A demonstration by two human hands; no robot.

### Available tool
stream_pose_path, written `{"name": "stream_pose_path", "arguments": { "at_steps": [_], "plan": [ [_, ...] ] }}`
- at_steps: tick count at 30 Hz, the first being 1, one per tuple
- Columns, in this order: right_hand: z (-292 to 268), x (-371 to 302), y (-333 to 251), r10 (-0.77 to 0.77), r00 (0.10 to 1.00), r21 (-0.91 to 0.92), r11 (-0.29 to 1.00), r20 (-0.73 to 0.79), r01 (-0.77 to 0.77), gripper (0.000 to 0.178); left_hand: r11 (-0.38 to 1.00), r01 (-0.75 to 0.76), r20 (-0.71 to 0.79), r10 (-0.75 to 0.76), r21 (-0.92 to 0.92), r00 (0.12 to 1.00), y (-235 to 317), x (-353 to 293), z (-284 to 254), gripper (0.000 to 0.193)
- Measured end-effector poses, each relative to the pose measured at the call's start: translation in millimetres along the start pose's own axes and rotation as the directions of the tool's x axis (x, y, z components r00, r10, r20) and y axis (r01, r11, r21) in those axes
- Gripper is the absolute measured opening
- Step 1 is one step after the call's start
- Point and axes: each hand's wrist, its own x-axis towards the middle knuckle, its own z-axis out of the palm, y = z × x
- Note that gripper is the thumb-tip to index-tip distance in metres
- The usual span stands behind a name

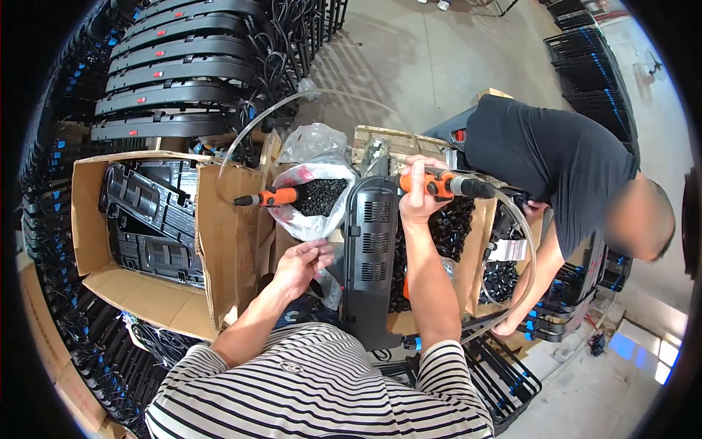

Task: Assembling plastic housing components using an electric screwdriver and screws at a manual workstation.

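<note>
Our right hand [415, 203] wraps the orange power driver [444, 186] beside the black vented housing [374, 256], which lies between our hands. Our left fingers curl together near the plastic bag [300, 227]; we cannot tell whether they pinch anything. The looping hose [531, 249] could catch the co-worker's arm [537, 284], jerking the driver against the housing.

Any contents of the left grip [297, 268] indistinct, too small

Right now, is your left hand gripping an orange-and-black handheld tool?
No, one orange-and-black tool sits apart from my left hand; my right hand grips the other.
</note>
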Motion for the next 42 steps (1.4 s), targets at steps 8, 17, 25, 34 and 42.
{"name": "stream_pose_path", "arguments": {
  "at_steps": [8, 17, 25, 34, 42],
  "plan": [
    [4.7, -2.6, 10.1, 0.077, 0.997, 0.100, 0.992, 0.001, -0.077, 0.013, 0.998, 0.047, 0.204, -0.055, 0.043, 0.977, -6.9, 6.5, -16.5, 0.025],
    [3.7, -5.3, 4.2, 0.161, 0.987, 0.112, 0.980, 0.026, -0.163, 0.018, 1.000, -0.007, 0.225, 0.006, 0.003, 0.974, 0.3, 8.3, -1.3, 0.021],
    [-14.5, -46.2, -72.3, 0.154, 0.983, 0.244, 0.954, 0.097, -0.173, 0.013, 0.997, 0.030, 0.314, -0.008, -0.064, 0.949, -1.5, 32.1, 32.7, 0.024],
    [-23.4, -71.2, -85.7, 0.278, 0.959, 0.326, 0.903, 0.052, -0.279, 0.021, 0.990, 0.079, 0.480, -0.012, -0.119, 0.877, -14.9, 37.8, 44.4, 0.020],
    [-20.5, -75.7, -84.7, 0.303, 0.953, 0.337, 0.896, 0.013, -0.290, 0.020, 0.985, 0.135, 0.475, -0.069, -0.106, 0.877, -18.2, 41.2, 39.8, 0.020]
  ]
}}
